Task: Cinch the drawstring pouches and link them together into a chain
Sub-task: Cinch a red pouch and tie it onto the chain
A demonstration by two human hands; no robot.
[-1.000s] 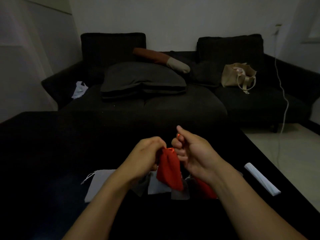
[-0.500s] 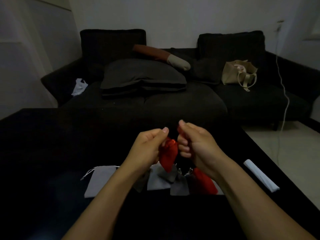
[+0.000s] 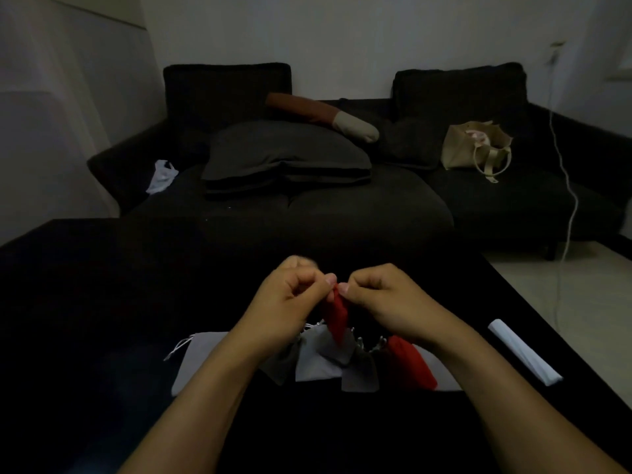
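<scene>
We hold both hands raised together over the middle of the black counter [image 3: 102,302]. Our left hand [image 3: 290,302] has its fingers curled, pinching the top of a red pouch [image 3: 337,314] from one side; our right hand [image 3: 383,299] is curled the same way, pinching that top from the other side. The pouch hangs down between the two hands, its lower end over the pile below. The drawstring itself is too small and dim to make out, and the left fingertips are blurred.

Below the hands, toward the counter's near edge, lies a row of grey pouches [image 3: 318,367], overlapping one another, with a second red pouch [image 3: 408,366] at the right end, partly hidden behind our right forearm. The leftmost grey pouch [image 3: 198,357] is half covered by our left forearm. A white folded strip [image 3: 523,350] lies along the counter's right edge. The counter's far half and left side lie open. Beyond the far edge stands a dark sofa [image 3: 342,206].
</scene>
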